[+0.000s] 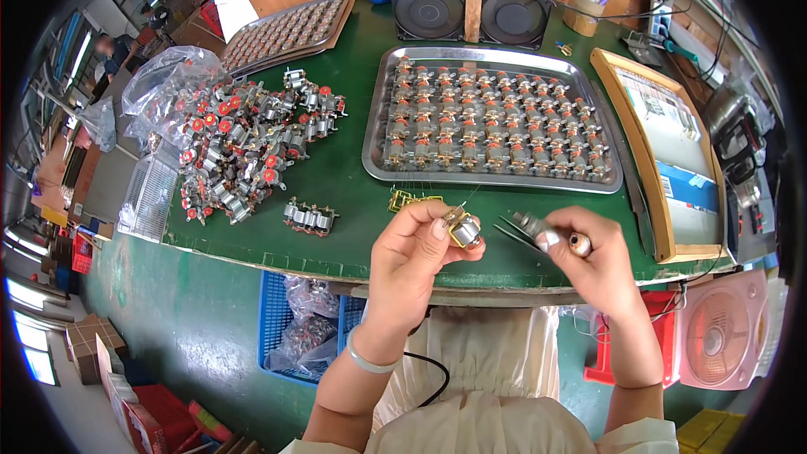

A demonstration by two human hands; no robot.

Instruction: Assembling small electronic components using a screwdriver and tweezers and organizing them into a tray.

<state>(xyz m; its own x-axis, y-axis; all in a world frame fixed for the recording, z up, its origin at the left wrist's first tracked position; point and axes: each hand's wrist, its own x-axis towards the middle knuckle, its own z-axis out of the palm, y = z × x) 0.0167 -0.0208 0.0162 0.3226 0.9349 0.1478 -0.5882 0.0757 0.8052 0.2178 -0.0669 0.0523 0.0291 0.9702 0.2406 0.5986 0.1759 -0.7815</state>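
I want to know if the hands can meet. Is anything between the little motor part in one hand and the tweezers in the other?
Nothing visible. The left hand holds the small motor part above the green table's front edge. The right hand holds the tweezers beside it, with only open air between them.

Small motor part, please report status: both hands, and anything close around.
Left hand grips small motor part. Right hand holds tweezers, tips beside the part. Filled steel tray behind, loose motor pile left.

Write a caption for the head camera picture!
Left hand pinches a small motor part; right hand holds tweezers.
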